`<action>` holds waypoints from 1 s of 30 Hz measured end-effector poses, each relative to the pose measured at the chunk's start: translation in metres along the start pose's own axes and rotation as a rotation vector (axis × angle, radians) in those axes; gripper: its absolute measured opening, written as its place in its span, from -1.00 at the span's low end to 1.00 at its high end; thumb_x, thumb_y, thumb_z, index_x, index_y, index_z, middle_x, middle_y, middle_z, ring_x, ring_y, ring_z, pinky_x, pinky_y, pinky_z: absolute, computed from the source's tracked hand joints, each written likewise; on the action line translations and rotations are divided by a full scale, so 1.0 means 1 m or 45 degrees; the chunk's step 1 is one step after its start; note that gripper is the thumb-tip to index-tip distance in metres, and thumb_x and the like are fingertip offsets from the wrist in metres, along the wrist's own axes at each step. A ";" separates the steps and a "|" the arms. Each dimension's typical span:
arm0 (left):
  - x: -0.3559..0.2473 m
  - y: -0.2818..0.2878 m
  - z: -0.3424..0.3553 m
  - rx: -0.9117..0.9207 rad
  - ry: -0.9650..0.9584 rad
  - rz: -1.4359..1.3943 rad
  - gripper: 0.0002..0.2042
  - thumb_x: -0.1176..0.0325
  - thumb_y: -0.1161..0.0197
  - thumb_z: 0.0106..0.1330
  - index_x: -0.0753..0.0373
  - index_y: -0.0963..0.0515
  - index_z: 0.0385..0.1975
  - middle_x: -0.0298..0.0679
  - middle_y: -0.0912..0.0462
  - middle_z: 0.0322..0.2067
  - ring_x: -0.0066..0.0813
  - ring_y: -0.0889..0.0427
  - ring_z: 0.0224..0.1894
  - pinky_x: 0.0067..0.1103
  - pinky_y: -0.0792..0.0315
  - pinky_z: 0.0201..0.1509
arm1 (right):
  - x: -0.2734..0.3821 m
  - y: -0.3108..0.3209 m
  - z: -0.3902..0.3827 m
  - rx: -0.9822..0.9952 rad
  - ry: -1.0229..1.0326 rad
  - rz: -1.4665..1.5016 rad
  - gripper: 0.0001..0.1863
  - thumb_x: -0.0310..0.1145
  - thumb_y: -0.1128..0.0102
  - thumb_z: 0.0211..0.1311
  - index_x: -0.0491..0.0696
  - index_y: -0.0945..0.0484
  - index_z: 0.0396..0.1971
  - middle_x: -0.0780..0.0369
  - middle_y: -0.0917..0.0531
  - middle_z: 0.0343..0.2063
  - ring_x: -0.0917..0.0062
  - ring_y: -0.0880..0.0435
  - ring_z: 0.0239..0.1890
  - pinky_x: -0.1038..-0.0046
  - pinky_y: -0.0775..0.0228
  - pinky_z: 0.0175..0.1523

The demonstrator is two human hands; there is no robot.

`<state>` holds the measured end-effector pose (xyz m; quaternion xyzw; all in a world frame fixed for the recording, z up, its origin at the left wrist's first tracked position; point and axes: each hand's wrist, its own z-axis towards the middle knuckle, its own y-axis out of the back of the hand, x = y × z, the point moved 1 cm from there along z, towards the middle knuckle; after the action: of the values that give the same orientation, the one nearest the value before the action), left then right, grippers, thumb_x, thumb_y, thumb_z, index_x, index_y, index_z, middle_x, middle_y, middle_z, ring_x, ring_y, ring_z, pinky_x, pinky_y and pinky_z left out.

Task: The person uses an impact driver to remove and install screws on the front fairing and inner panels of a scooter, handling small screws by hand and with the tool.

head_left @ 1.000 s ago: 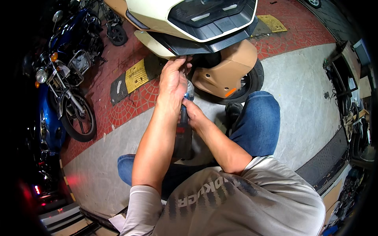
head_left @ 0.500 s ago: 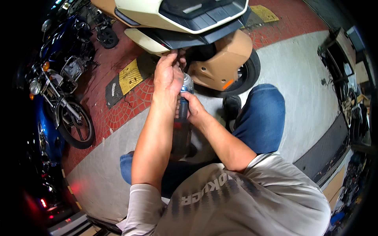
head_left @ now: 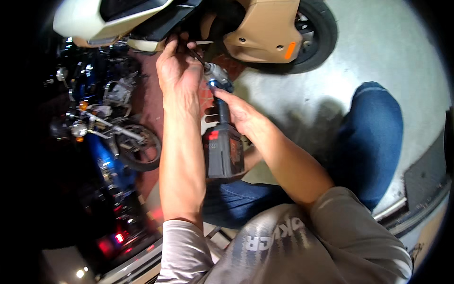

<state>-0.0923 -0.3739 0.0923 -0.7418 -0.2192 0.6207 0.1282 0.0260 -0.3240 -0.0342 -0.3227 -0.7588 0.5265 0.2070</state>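
Observation:
My right hand is wrapped round the grip of a cordless impact driver, with its silver nose up and its dark battery pack at the bottom. From the nose a long dark bit slants up and left toward my left fingers. Palm up, my left hand reaches under the dark lower edge of a scooter's body panel. Its fingers are curled close to the bit's far end. Whatever they pinch there, and the bit's tip, are hidden in shadow.
The scooter's tan front fender, with an orange reflector, and its front wheel are right of my hands. A blue motorcycle stands at the left. My bent knee rises on the right over the grey floor.
The view has turned and shifted, so the scooter sits higher. The driver now leans out to the right of my left wrist, with its bit showing. Both hands keep their places on it and the panel.

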 end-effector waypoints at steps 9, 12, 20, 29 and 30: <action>-0.011 -0.023 -0.037 -0.194 0.058 0.364 -0.77 0.33 -0.31 0.32 0.20 -0.64 -0.07 -0.25 -0.69 -0.17 -0.27 -0.56 -0.03 -0.19 -0.31 0.24 | 0.011 0.014 -0.013 -0.030 -0.023 0.075 -0.64 -0.07 -0.49 0.15 -0.05 -0.63 -0.34 0.34 -0.55 -0.66 0.62 -0.50 -0.70 0.47 -0.33 -0.60; -0.014 -0.024 -0.043 -0.340 0.045 0.565 -0.71 0.30 -0.32 0.30 0.18 -0.64 0.00 -0.27 -0.69 -0.06 -0.28 -0.56 0.07 -0.16 -0.25 0.33 | 0.012 0.021 -0.009 -0.088 -0.039 0.011 -0.70 -0.14 -0.48 0.19 -0.06 -0.66 -0.35 0.35 -0.55 -0.65 0.67 -0.49 -0.67 0.52 -0.33 -0.60; -0.036 -0.048 -0.052 -0.274 0.040 0.656 -0.27 -0.09 -0.22 0.16 0.27 -0.45 0.29 -0.09 -0.32 0.41 -0.24 -0.20 0.42 -0.28 0.09 0.46 | 0.021 0.011 0.003 -0.080 0.091 -0.039 -0.73 -0.21 -0.51 0.17 -0.07 -0.65 -0.32 0.39 -0.57 -0.61 0.75 -0.48 -0.63 0.60 -0.36 -0.59; -0.027 -0.044 -0.045 -0.374 0.044 0.734 -0.25 -0.22 -0.25 0.17 0.34 -0.55 0.16 -0.02 -0.49 0.26 -0.27 -0.53 -0.04 -0.28 -0.42 0.03 | 0.007 0.023 0.014 -0.104 -0.009 -0.280 -0.58 -0.12 -0.48 0.13 -0.18 -0.68 -0.22 0.17 -0.76 -0.41 0.50 -0.70 -0.35 0.39 -0.54 -0.18; -0.025 -0.042 -0.043 -0.393 0.017 0.690 -0.26 -0.21 -0.29 0.16 0.33 -0.56 0.15 -0.02 -0.48 0.26 -0.26 -0.54 -0.04 -0.28 -0.42 0.04 | 0.011 0.022 0.013 -0.117 0.043 -0.295 -0.58 -0.12 -0.48 0.13 -0.18 -0.67 -0.20 0.17 -0.76 -0.42 0.50 -0.71 -0.35 0.39 -0.55 -0.18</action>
<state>-0.0607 -0.3464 0.1417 -0.7881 -0.1042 0.5867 -0.1547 0.0157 -0.3199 -0.0600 -0.2510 -0.8107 0.4582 0.2642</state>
